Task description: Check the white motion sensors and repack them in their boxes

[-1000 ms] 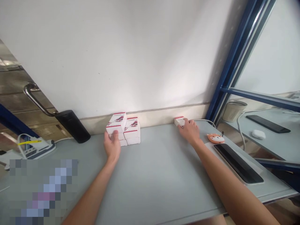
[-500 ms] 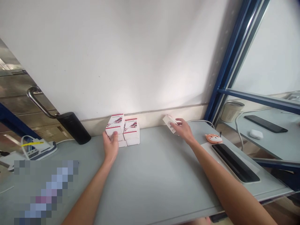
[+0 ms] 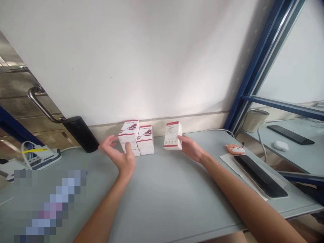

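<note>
Several small white cardboard boxes with red trim are stacked against the wall; the upper left box [image 3: 128, 132] sits highest, beside the right-hand box [image 3: 146, 137]. My left hand [image 3: 118, 153] is at the left front of the stack, fingers spread and thumb up before the lower boxes; whether it touches them I cannot tell. Right of the stack, my right hand [image 3: 192, 146] grips a similar white-and-red box [image 3: 172, 135] by its right side. That box is upright, its printed face towards me, and some of my fingers are hidden behind it.
A black cylinder [image 3: 80, 134] leans at the back left near a power strip [image 3: 45, 159]. To the right lie an orange animal-shaped item [image 3: 235, 149] and a dark phone-like slab [image 3: 260, 175] on white paper. A blue-framed mirror [image 3: 288, 135] stands at the right edge.
My left hand has opened and let go of the stacked boxes. My right hand has brought its box leftward, turning it from tilted to upright. The view has shifted slightly.
</note>
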A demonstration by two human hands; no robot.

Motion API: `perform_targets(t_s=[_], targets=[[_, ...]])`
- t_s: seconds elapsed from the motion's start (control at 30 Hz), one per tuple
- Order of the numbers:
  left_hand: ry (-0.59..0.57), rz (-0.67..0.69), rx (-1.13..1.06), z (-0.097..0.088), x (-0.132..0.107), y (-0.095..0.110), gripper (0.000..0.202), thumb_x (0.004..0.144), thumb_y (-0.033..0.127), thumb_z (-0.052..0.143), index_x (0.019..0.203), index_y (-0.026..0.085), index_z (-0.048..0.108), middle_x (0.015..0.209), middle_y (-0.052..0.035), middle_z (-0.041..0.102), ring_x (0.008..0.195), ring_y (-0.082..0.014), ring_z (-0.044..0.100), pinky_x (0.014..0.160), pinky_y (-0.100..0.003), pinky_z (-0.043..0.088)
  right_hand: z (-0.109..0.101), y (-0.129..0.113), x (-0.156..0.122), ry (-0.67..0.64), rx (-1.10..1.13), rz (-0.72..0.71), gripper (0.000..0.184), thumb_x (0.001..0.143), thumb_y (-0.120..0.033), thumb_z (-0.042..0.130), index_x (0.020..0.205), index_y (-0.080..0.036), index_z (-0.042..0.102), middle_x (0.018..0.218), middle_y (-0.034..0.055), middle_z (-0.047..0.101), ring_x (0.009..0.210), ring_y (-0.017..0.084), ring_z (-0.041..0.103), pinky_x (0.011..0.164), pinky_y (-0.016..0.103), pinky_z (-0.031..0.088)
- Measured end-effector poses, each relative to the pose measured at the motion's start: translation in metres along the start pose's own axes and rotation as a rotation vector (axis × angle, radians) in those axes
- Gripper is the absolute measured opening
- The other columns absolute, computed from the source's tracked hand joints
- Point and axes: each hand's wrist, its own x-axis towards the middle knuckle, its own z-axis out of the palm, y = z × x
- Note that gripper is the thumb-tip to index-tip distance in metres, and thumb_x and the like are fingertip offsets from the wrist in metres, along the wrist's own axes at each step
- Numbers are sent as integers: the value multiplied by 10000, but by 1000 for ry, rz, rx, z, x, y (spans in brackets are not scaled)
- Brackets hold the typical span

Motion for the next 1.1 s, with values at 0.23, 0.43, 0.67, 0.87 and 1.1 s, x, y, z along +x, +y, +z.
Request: perform_targets(t_s=[0.23,0.43,0.67,0.87,1.1], targets=[[-888,-404,-317,12,-59,39,594,999,436,643,1500,322,346,1419,-131,603,1233,-262,671,965,-427,597,30,8,-5,-81,-89,28,555,982,-593,585,1401,-228,591,1356,143,722,1207,308,702,1004,495,586],[-1052,-547,-512,18,-77,26,834,905,358,794,1502,333,212,1393,-138,635,1036,-251,764,835,-431,672,45,18,-7,290,-450,-144,516,958,-608,668,1323,-260,560,1324,87,707,1161,245,666,972,425,557],[-1034,-309,-376,19,-82,16,797,878,301,820,1479,345,299,1440,-142,579,1131,-268,722,808,-389,666,34,5,-4,478,-468,-290,325,939,-566,653,947,-247,597,982,30,739,930,228,654,823,376,524],[-897,178,-207,14,-84,13,893,834,156,824,1520,360,289,1530,-165,469,1389,-332,584,1011,-493,604,25,-6,-4,494,-181,-94,490,907,-705,615,756,-240,579,671,6,567,672,217,582,619,344,451],[-828,561,-185,7,-56,41,730,826,211,827,1446,313,455,1549,-178,361,1507,-390,422,1119,-625,522,29,-14,-9,237,-48,159,381,733,-301,698,1111,-256,679,1010,9,690,668,165,617,552,287,437]])
